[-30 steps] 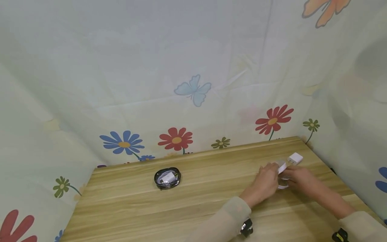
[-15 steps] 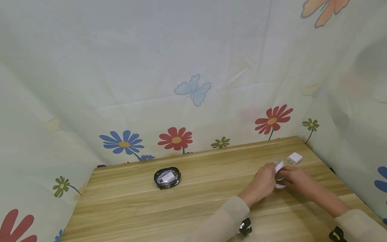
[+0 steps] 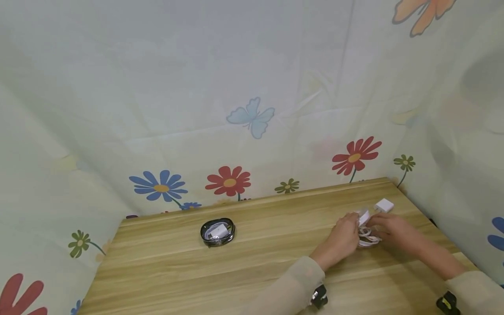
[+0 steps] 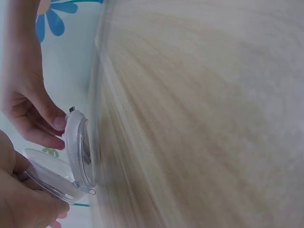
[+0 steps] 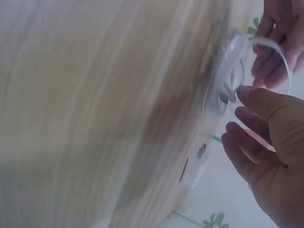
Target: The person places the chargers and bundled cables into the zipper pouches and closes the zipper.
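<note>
My left hand (image 3: pixel 341 238) grips the raised clear lid (image 4: pixel 50 175) of a small round clear case (image 4: pixel 81 149), which rests on the table. A coiled white cable (image 3: pixel 368 237) lies in the case, and a metal plug tip (image 4: pixel 72 109) shows above its rim. On the right side of the case is my right hand (image 3: pixel 393 232), fingers bent loosely and spread apart. Its thumb (image 5: pixel 254 97) comes up to the cable in the right wrist view; whether it touches is hard to tell. Behind the right hand lies a white charger plug (image 3: pixel 383 205).
Left of centre on the wooden table (image 3: pixel 275 245) is a black-rimmed round case (image 3: pixel 218 232) holding a coiled cable and a white charger. A flower-printed curtain (image 3: pixel 252 148) stands along the table's back and sides.
My right hand has drawn back slightly to the right from the case, uncovering more of the coiled white cable. The left hand has stayed at the lid, after a small shift left.
</note>
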Action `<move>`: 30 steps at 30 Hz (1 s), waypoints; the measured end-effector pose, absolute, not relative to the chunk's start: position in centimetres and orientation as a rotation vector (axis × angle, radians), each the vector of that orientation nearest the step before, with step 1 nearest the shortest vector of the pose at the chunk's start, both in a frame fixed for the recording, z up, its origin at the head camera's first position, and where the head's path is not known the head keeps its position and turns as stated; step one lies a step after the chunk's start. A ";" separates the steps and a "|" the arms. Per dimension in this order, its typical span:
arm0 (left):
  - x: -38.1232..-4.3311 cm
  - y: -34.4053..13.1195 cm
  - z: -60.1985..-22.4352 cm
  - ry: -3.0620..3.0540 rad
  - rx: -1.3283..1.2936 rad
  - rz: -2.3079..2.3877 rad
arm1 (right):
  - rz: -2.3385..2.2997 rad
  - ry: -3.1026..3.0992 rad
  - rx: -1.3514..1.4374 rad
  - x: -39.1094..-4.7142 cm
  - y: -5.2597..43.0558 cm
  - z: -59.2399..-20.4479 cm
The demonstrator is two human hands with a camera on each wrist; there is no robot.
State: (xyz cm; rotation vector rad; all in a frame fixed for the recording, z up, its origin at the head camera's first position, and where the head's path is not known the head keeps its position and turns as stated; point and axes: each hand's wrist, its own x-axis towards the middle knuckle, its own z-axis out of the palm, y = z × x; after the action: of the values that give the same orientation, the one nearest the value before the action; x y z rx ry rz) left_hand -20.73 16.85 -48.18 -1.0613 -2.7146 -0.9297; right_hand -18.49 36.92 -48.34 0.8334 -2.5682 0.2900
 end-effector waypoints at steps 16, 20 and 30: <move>-20.8 16.4 -48.0 -2.764 -1.199 -0.763 | 0.133 -2.869 0.566 -21.5 42.5 -46.1; -20.9 16.2 -48.1 -2.783 -1.199 -0.763 | 0.103 -2.873 0.596 -22.5 43.2 -46.3; -21.0 16.1 -48.4 -2.759 -1.233 -0.797 | 0.121 -2.933 0.651 -24.4 43.6 -46.9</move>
State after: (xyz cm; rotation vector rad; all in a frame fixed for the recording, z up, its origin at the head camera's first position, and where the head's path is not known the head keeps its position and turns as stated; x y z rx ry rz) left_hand -21.01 16.14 -48.36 -1.2326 -2.7593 -0.7967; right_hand -24.37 43.63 -46.89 0.6513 -2.9328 0.1207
